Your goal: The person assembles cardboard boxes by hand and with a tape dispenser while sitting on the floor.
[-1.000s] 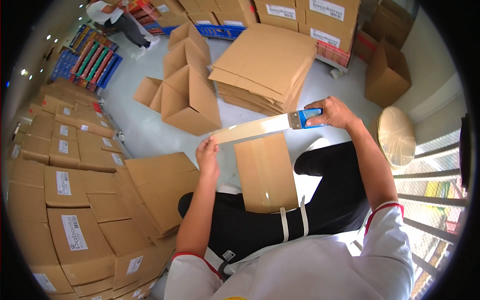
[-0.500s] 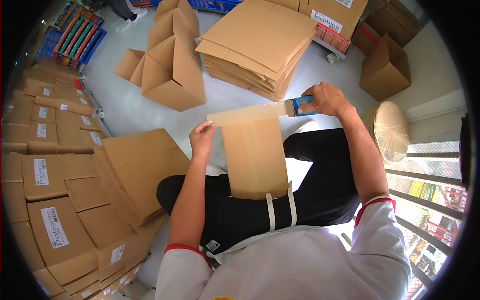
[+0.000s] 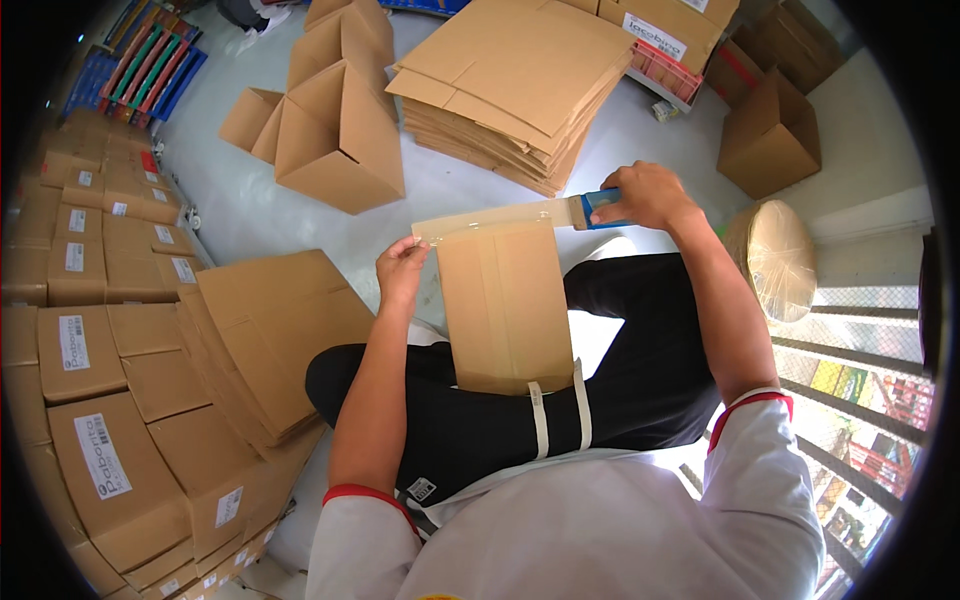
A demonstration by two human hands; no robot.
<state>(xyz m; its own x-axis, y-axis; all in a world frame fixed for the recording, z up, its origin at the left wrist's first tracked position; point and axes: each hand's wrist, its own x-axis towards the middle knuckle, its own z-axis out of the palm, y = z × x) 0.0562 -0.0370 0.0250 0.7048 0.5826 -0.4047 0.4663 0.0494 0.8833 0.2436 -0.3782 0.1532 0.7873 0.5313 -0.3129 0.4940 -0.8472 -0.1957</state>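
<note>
Since a second ago, the tape strip [image 3: 490, 217] has come down across the carton's far edge. Largest first, I see a flat cardboard stack [image 3: 520, 70] on the floor [image 3: 440, 185] beyond, then the carton [image 3: 510, 310] between the legs [image 3: 650, 350]. Right hand [image 3: 650, 195] clamped on the blue dispenser [image 3: 605, 209], off its far right corner. Left hand [image 3: 400, 270] pinching the strip's end near the far left corner.

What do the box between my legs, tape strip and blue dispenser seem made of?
Box: matte cardboard, from its brown panels. Tape strip: translucent, shiny, likely plastic film, by its glints. Blue dispenser: smooth plastic or painted metal by its solid colour; unclear which.
</note>
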